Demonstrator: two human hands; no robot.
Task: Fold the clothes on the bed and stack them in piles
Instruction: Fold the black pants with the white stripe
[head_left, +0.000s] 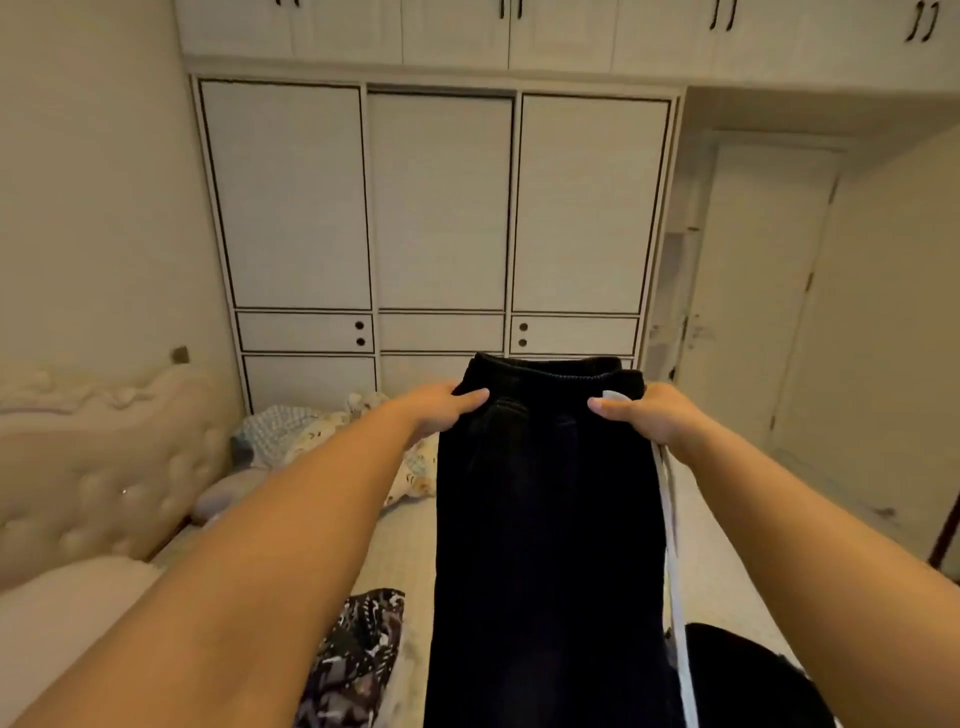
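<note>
Gripping black trousers (545, 519) by waistband: left hand (441, 410), right hand (649, 415); legs hang between arms.

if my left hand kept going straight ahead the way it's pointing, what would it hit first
Probably the wardrobe beyond the bed; the left hand, gripping the trousers, points that way. Depth is unclear.

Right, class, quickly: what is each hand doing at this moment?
Left hand: grips the waistband of the black trousers.
Right hand: grips the other side of the waistband, by the white side stripe.
</note>
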